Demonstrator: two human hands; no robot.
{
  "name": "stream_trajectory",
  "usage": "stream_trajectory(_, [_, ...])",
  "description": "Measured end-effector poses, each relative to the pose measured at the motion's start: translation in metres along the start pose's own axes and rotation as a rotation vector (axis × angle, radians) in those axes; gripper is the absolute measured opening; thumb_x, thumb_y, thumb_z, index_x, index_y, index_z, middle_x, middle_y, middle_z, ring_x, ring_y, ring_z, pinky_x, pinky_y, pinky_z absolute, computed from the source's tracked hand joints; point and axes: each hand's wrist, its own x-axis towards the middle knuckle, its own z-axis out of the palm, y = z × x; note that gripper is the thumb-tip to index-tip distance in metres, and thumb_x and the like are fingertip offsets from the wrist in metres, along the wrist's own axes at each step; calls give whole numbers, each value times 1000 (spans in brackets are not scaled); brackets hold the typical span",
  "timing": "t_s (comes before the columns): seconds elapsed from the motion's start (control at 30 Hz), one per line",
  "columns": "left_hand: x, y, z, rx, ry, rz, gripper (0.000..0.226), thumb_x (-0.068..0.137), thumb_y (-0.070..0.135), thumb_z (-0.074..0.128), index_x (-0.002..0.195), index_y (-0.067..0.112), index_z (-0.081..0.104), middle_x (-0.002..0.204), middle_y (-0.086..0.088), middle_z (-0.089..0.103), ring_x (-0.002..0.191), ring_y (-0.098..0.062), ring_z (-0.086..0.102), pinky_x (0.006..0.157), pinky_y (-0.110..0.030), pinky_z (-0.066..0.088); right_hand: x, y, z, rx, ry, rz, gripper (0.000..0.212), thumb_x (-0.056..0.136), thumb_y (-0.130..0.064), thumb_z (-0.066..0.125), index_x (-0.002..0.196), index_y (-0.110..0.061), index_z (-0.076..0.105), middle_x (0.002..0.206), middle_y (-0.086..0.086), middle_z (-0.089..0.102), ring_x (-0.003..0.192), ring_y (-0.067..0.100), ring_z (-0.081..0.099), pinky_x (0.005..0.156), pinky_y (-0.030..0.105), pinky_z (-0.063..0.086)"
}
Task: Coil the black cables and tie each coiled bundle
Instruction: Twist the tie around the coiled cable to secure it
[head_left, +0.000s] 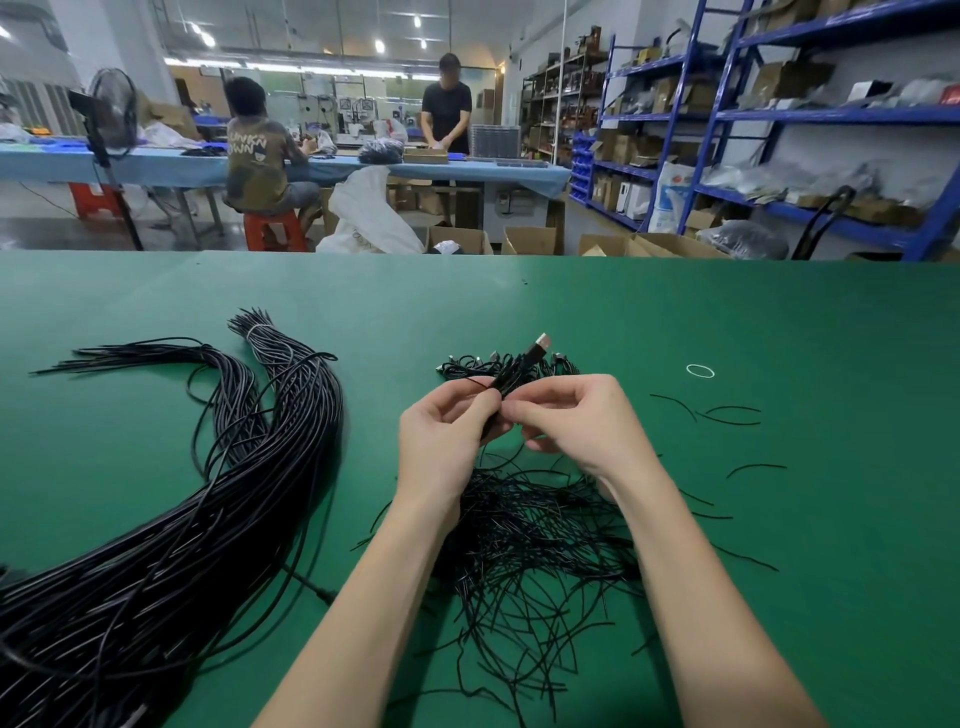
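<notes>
I have both hands raised just above the middle of the green surface (675, 322). My left hand (447, 431) has its fingers curled around a coiled black cable bundle (506, 382), holding it at a slant so that its silver USB plug (542, 343) sticks up and away from me. My right hand (576, 421) is touching the same bundle from the other side, thumb and fingertips pinching at its lower part; I cannot tell whether a tie is between those fingers.

Directly under my wrists, toward the near edge, lies a loose heap of thin black ties (530, 545), with a few strays (727, 413) scattered out to the right of it. Just behind my hands, farther from me, sits a small pile of finished coiled cables (467, 364), their plug ends showing. Along the left side of the surface a thick mass of uncoiled black cables (182, 519) sweeps from the near left corner up toward the middle, and part of it is cinched near its far end by a white band (258, 330). A white rubber band (700, 370) lies by itself toward the right, well apart from everything else.

Beyond the far edge I can see another table (156, 161) with two people at it, and blue shelving (779, 114) on the right.
</notes>
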Motion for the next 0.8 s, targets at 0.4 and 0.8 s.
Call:
stream_trajectory(0.4, [-1,-2,5,-41,23,28,12,91,12,71,94,2,76,79,-8,76,72,-13,71,73,-25,59,0,3,-7,195,-106,108,7,87,-16,79,80,-18,80,82,2,78,68,7,67,60,21,56])
stream_trajectory(0.8, [-8,4,11,-204,-93,-82,13,96,3,58,92,6,70,74,-3,68,64,-10,62,71,-19,56,8,18,-12,550,-259,332,11,67,-20,81,73,-12,83,81,4,76,65,6,68,60,16,57])
